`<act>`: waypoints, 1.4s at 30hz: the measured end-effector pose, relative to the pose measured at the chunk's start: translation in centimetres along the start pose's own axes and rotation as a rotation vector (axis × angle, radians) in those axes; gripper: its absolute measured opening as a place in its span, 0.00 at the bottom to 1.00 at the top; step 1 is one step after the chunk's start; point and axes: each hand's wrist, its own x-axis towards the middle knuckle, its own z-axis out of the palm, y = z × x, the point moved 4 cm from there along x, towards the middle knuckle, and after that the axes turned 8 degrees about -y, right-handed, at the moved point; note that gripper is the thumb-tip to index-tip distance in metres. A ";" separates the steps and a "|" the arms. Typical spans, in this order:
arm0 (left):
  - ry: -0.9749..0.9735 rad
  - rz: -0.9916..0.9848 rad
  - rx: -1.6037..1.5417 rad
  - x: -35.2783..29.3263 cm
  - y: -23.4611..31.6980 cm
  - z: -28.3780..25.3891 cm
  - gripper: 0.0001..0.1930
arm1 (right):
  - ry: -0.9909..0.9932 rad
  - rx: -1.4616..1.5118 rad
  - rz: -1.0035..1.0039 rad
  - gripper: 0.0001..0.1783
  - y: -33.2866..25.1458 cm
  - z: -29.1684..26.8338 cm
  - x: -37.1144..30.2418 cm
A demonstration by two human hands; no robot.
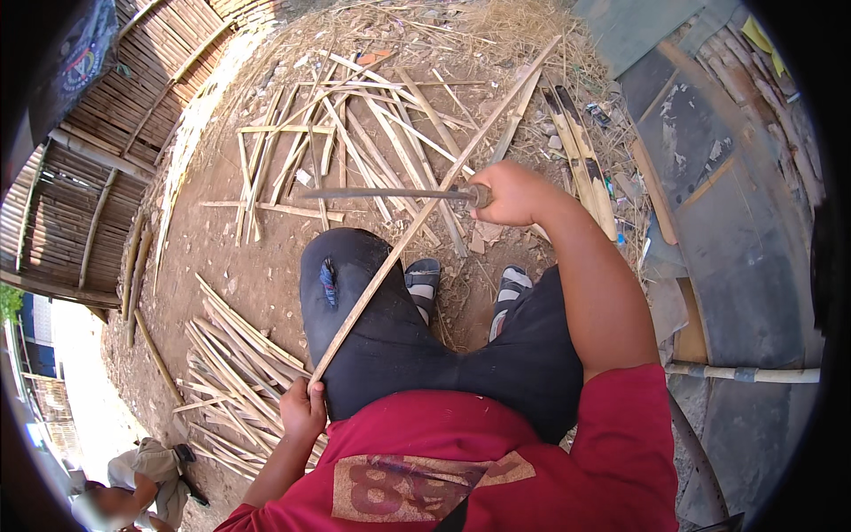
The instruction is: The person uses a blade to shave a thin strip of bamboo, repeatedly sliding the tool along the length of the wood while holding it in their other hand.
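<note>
A long, pale bamboo strip (pixel 372 288) slants from beside my left hip across my left thigh and out over the ground to the upper right. My left hand (pixel 303 410) is closed round its near end, thumb on top. In my right hand (pixel 514 193) is the handle of a long knife (pixel 372 192) with a narrow dark blade pointing left. Close to the handle, the blade crosses the strip beyond my knees; I cannot tell whether it is cutting in or only resting there.
Split bamboo strips (pixel 355 133) lie scattered ahead, and a denser pile (pixel 235 381) sits at my left. Two darkened bamboo pieces (pixel 581 160) lie to the right, near dark sheets (pixel 700 177). Bamboo walling (pixel 80 213) stands left. Another person (pixel 151 483) is at the lower left.
</note>
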 end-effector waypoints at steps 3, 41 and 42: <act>0.007 0.009 -0.055 0.6 0.4 0.7 0.26 | 0.084 0.249 0.215 0.28 5.9 -0.9 0.9; -0.156 -0.042 -0.141 2.6 4.0 -1.4 0.29 | 0.144 -0.042 0.010 0.23 -1.2 1.9 2.6; -0.165 -0.048 -0.139 2.6 4.1 -1.5 0.29 | 0.114 -0.080 -0.021 0.23 -1.9 2.1 2.5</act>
